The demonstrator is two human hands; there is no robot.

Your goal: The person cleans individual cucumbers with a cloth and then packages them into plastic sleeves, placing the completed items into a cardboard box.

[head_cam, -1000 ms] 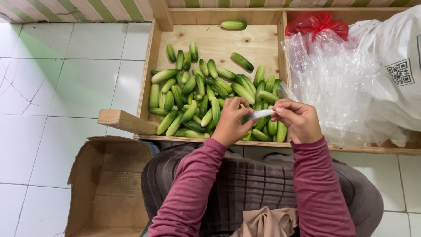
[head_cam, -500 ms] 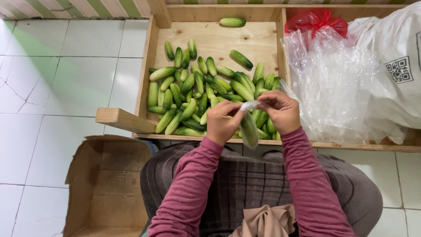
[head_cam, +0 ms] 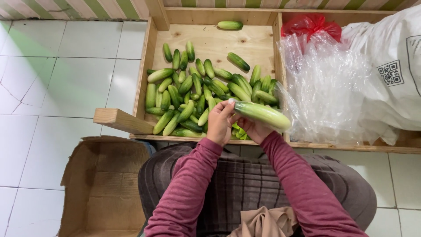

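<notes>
i see my left hand (head_cam: 219, 123) pinching the tip of a long cucumber (head_cam: 262, 114), glossy in a thin clear sleeve, while my right hand (head_cam: 254, 129) cups it from beneath, fingers closed. it lies tilted just above the near right corner of a plywood tray (head_cam: 210, 44) heaped with smooth green cucumbers (head_cam: 193, 94). crinkled clear plastic bags (head_cam: 324, 87) sit right beside it, a cardboard box (head_cam: 101, 184) on the tiled floor.

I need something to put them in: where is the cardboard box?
Head view, lower left: the open cardboard box sits on the tiled floor beside the person's left knee.
</notes>
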